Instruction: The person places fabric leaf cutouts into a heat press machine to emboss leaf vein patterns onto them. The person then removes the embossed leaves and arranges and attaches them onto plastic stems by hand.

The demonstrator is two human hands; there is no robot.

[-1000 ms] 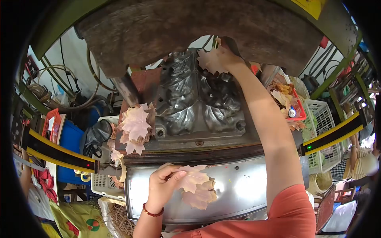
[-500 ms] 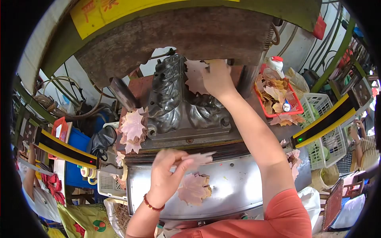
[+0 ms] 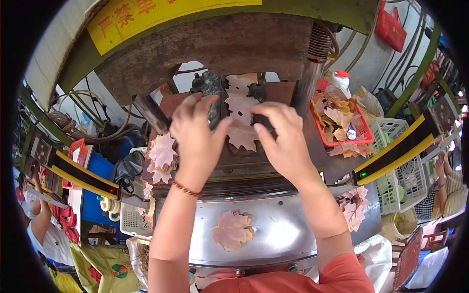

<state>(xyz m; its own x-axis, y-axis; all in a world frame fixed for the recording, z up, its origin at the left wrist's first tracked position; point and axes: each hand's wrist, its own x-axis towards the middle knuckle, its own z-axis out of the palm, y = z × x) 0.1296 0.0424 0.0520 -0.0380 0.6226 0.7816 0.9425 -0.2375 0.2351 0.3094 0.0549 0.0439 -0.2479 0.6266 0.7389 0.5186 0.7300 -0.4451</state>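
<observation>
A dark metal mold [image 3: 209,84] shaped with leaf relief sits under the press. Pale pink artificial leaf pieces [image 3: 240,105] lie on it in a row running from back to front. My left hand [image 3: 196,134], slightly blurred, hovers over the mold's left side with its fingers apart and nothing visible in them. On the other side my right hand [image 3: 284,141] has thumb and forefinger apart at the right edge of the leaf pieces; whether they touch is unclear. A small stack of leaves [image 3: 233,230] rests on the metal tray [image 3: 288,227] in front.
The press's heavy upper block [image 3: 210,46] hangs above the mold, between steel posts [image 3: 309,88]. Leaf stacks [image 3: 162,155] lie at the left. A red basket [image 3: 365,128] at right holds leaves and a white bottle [image 3: 340,82]. Yellow-black sensor bars [image 3: 83,176] flank both sides.
My left hand has moved up over the mold and let go of its leaf piece. My right hand has drawn back from under the block. More leaf pieces now cover the mold's front.
</observation>
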